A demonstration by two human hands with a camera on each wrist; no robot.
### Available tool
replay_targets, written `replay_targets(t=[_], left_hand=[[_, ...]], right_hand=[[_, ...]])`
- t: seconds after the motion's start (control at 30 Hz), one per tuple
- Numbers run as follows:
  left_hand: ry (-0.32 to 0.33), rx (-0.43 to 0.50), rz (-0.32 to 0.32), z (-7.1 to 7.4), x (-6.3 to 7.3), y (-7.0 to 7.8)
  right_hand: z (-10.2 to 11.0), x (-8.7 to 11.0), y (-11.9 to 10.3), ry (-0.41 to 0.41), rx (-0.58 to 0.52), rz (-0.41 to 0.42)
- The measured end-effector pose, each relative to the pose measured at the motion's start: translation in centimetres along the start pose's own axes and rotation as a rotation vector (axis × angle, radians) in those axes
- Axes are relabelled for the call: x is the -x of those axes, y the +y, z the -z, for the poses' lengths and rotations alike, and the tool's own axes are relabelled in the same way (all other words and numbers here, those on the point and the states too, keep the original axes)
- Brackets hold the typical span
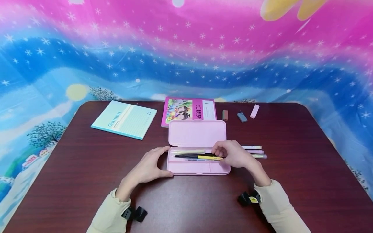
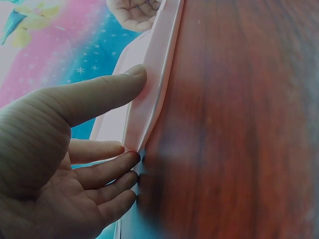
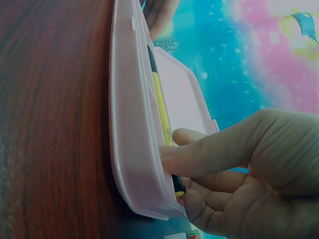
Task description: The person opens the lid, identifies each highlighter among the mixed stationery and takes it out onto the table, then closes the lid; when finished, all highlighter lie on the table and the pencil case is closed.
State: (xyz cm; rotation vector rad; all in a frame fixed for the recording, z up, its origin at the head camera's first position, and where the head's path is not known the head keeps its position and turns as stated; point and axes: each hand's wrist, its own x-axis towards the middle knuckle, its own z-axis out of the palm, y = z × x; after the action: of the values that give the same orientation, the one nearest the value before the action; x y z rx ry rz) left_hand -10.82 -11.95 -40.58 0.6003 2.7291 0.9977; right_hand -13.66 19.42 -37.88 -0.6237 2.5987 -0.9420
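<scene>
An open pink pencil case (image 1: 188, 168) lies on the table, its lid (image 1: 197, 133) tilted back. My left hand (image 1: 147, 166) holds the case's left end, thumb at the front corner and fingers at the back one. Over the right end, my right hand (image 1: 234, 154) pinches a yellow and black pen (image 3: 160, 102) near its end, between thumb and fingers. That pen lies along the long compartment, beside a black pen and a pale marker (image 1: 189, 151). The front compartments hold nothing visible. Part of the right end is hidden under my right hand.
Several markers (image 1: 256, 152) lie right of the case, partly behind my right hand. Behind stand a pink picture-covered book (image 1: 189, 110), a green notebook (image 1: 125, 119), and a green-red eraser (image 1: 225, 115), a grey-blue eraser (image 1: 242, 117) and a pink eraser (image 1: 254, 111). A printed cloth hangs beyond the table (image 1: 198, 207).
</scene>
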Motion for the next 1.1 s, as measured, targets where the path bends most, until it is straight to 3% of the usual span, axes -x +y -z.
replay_targets(t=[0.37, 0.57, 0.83, 1.1], left_hand=[[0.006, -0.004, -0.01, 0.0, 0.0, -0.1], [0.004, -0.01, -0.012, 0.0, 0.0, 0.0], [-0.009, -0.006, 0.013, -0.1, 0.0, -0.1], [-0.001, -0.011, 0.005, -0.1, 0.1, 0.0]], right_hand=[[0.5, 0.2, 0.2, -0.026, 0.056, 0.041], [0.8, 0.3, 0.7, -0.013, 0.031, 0.073], [1.4, 0.4, 1.7, 0.006, -0.152, 0.046], [2.1, 1.3, 2.3, 0.138, -0.326, -0.083]])
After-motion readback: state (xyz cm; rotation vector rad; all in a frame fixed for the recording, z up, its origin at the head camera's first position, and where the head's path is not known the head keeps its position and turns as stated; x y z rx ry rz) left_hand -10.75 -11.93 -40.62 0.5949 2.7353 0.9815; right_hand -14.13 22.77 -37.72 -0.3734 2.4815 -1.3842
